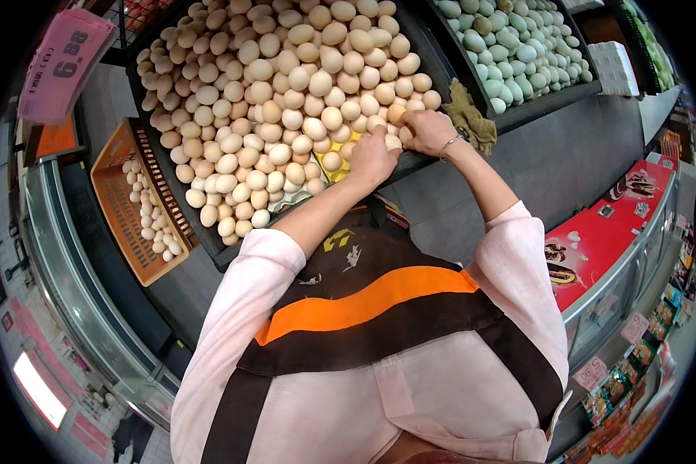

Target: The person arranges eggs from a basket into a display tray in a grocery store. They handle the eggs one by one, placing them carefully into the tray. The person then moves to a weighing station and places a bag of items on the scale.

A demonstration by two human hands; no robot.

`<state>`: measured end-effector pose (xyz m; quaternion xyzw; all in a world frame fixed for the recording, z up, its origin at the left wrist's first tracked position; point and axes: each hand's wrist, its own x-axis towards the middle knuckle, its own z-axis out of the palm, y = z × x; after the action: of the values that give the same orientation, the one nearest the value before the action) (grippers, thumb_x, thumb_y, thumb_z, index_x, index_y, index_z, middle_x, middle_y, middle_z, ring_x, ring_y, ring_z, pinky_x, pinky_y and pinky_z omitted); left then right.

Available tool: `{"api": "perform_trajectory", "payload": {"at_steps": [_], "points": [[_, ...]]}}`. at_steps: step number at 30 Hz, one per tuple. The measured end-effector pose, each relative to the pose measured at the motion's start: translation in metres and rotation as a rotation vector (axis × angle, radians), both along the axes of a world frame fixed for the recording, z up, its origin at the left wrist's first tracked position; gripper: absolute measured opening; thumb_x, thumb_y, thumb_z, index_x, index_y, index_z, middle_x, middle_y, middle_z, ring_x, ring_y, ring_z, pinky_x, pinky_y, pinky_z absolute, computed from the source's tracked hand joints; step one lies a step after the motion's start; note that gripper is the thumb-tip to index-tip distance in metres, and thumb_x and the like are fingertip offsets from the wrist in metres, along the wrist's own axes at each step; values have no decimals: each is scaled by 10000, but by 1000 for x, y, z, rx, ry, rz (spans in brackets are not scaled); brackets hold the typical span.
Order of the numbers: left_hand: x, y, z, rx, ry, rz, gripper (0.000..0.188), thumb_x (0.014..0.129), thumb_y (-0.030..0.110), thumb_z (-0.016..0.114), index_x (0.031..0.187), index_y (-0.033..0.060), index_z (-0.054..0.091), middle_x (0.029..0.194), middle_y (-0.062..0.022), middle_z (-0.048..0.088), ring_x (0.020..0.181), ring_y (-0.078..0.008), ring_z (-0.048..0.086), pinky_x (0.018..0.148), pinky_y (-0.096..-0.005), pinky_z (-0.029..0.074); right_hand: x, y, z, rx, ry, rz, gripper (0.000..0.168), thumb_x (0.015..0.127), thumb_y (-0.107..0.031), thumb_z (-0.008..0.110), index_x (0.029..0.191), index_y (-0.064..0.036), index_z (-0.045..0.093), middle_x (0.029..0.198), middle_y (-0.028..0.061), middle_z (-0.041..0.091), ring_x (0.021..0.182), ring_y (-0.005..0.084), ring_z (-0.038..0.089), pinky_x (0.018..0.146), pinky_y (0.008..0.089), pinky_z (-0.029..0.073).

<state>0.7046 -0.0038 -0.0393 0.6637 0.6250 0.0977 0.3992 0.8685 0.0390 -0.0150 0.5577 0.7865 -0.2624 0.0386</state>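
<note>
A black bin (209, 246) before me is heaped with brown and cream eggs (278, 153). Near its front edge, my left hand (373, 158) reaches in with its fingertips on eggs above a yellow egg tray (332, 161). Close beside it on the right, my right hand (428, 131), with a bracelet at the wrist, has its thumb and fingers at an egg (396, 113) by the bin's front right corner; how firmly it grips is unclear. A pale egg tray (290, 196) shows partly beneath eggs to the left of the yellow one.
Brownish work gloves (472, 119) lie on the rim right of my right hand. Another black bin (548, 100) holds greenish eggs (516, 52). An orange plastic crate (113, 191) with eggs stands at left. A red-topped display freezer (609, 223) is at right, white foam boxes (613, 69) at upper right.
</note>
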Motion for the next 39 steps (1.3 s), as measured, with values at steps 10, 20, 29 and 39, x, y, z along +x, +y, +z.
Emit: {"api": "perform_trajectory", "payload": {"at_steps": [10, 20, 29, 39], "points": [[9, 0, -28, 16, -60, 9, 461, 792, 234, 682, 1185, 34, 549, 987, -234, 656, 980, -397, 617, 861, -473, 482, 52, 10, -15, -457, 682, -554, 406, 774, -280, 757, 1078, -41, 632, 934, 84, 684, 804, 167, 661, 705, 253, 517], [7, 5, -16, -44, -69, 27, 423, 776, 232, 694, 1135, 42, 577, 975, -234, 658, 960, -391, 624, 850, -477, 483, 47, 7, 11, -1121, 1558, -828, 414, 969, -185, 394, 1309, 44, 444, 1075, 183, 617, 837, 216, 641, 655, 266, 575], [13, -3, -10, 39, -96, 88, 429, 781, 214, 703, 1166, 69, 578, 960, -237, 657, 965, -396, 616, 853, -473, 484, 58, 9, 10, -857, 1449, -903, 396, 948, -142, 402, 1291, 44, 468, 1069, 155, 621, 737, 180, 591, 557, 238, 527], [23, 0, 3, 158, -11, -66, 306, 818, 169, 658, 1104, 83, 592, 917, -199, 654, 843, -395, 641, 751, -481, 515, 77, -1, 3, -819, 1440, -920, 348, 965, -171, 424, 1234, 24, 527, 1033, 123, 644, 753, 151, 621, 625, 234, 535]]}}
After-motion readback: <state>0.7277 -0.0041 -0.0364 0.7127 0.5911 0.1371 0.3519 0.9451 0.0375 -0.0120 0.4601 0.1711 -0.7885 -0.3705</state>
